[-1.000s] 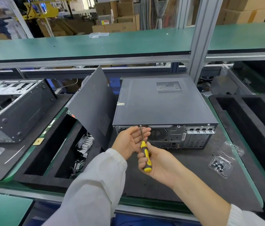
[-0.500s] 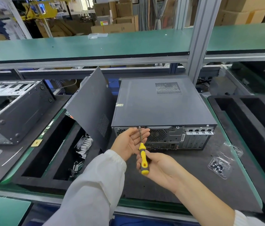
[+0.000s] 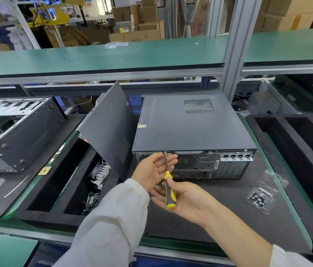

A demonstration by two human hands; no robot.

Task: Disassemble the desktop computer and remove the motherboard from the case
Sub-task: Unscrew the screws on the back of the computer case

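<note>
The dark grey desktop computer case (image 3: pixel 186 128) lies on its side on the black mat, rear panel facing me. A yellow-and-black screwdriver (image 3: pixel 170 197) points up at a screw (image 3: pixel 165 152) on the top rear edge of the case, tip on it. My right hand (image 3: pixel 188 201) holds the handle, thumb pressed on it and fingers stretched out underneath. My left hand (image 3: pixel 151 172) is palm up with relaxed fingers, cupped behind the metal shaft just under the screw. The motherboard is hidden inside the closed case.
A loose side panel (image 3: pixel 109 124) leans against the case's left side. Below it a black foam tray (image 3: pixel 55 189) holds a heatsink (image 3: pixel 100 174) and cables. Another stripped case (image 3: pixel 17 135) stands far left. A clear screw box (image 3: pixel 260 199) lies to the right, beside a second foam tray (image 3: pixel 296 143).
My right hand's fingers have loosened from a curled grip to a straighter hold on the handle. The screwdriver stays at the same screw and the left hand has barely moved.
</note>
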